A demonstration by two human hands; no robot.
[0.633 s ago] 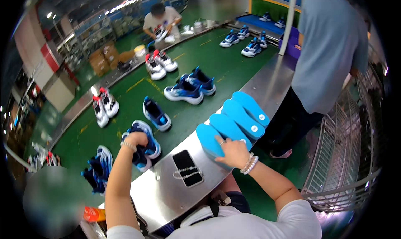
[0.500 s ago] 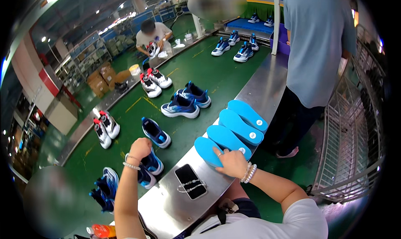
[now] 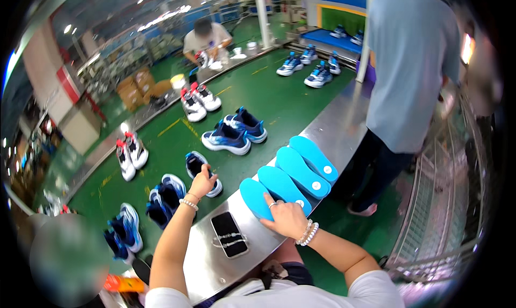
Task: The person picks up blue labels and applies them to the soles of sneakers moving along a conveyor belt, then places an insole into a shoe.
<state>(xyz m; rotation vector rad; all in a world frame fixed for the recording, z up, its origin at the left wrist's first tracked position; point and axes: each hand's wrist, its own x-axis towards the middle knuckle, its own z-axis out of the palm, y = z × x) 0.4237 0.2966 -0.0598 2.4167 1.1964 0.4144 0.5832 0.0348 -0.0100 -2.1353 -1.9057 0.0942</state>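
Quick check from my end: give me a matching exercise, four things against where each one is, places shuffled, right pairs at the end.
Things
1. Left hand
2. Phone
3. Right hand
4. White-and-red shoes

Places
A. On the blue insoles
B. Near the far edge of the green surface
C. At a lone dark blue shoe
D. On the metal ledge, a beaded strand across it

Pairs: 1-C, 2-D, 3-A, 4-B

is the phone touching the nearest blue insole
Apart: the head view shows a strip of bare metal bench between the phone and the nearest blue insole.
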